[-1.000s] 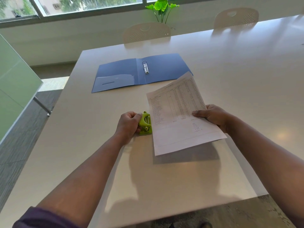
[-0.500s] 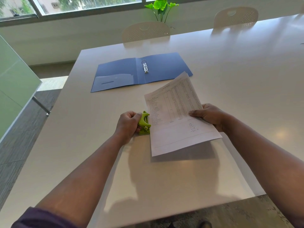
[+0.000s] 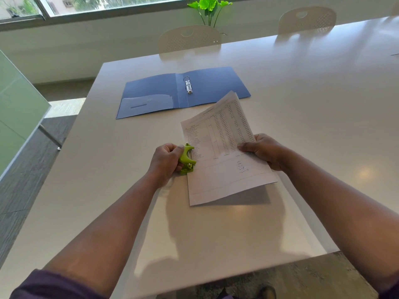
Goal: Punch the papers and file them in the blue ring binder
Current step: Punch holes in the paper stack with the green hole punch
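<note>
Since a second ago you have slid the white printed sheets of paper (image 3: 224, 156) leftward, so their left edge now sits in the slot of the small lime-green plastic hole punch (image 3: 187, 160), ready for punching. Your left hand (image 3: 165, 161) grips the punch, your right hand (image 3: 264, 151) pinches the sheets' right edge; the open blue ring binder (image 3: 213, 85) lies beyond, apart. Printed table columns and handwritten figures are too small to read.

Paper (image 3: 222, 152) — printed table, handwriting — nothing legible

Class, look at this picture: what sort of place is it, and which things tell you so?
Probably an office meeting room: a long white table, perforated white chairs tucked along its far side, and a wide window.
</note>
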Available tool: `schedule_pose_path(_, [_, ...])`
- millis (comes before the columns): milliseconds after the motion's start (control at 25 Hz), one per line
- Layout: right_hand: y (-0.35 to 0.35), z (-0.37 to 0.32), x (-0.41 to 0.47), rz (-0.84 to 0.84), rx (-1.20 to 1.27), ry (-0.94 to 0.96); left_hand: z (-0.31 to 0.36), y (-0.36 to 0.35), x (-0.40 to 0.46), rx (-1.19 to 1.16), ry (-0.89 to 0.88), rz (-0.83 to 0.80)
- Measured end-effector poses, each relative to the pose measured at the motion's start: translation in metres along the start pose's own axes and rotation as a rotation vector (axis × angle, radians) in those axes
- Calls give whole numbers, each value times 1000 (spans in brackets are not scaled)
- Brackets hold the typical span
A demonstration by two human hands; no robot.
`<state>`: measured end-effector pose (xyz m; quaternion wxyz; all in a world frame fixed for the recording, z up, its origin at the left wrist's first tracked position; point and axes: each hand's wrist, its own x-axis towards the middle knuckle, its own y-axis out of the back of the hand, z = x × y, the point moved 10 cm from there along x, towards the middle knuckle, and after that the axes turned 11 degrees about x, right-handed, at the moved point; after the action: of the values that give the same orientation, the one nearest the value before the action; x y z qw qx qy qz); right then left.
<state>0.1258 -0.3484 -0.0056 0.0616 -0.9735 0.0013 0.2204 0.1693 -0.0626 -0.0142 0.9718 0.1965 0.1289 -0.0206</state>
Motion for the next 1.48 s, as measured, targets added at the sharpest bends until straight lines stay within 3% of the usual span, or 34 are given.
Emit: schedule_pose_path(1480, [-7,-3,-3,8,48,-69,1,0,2,81,-15,-37])
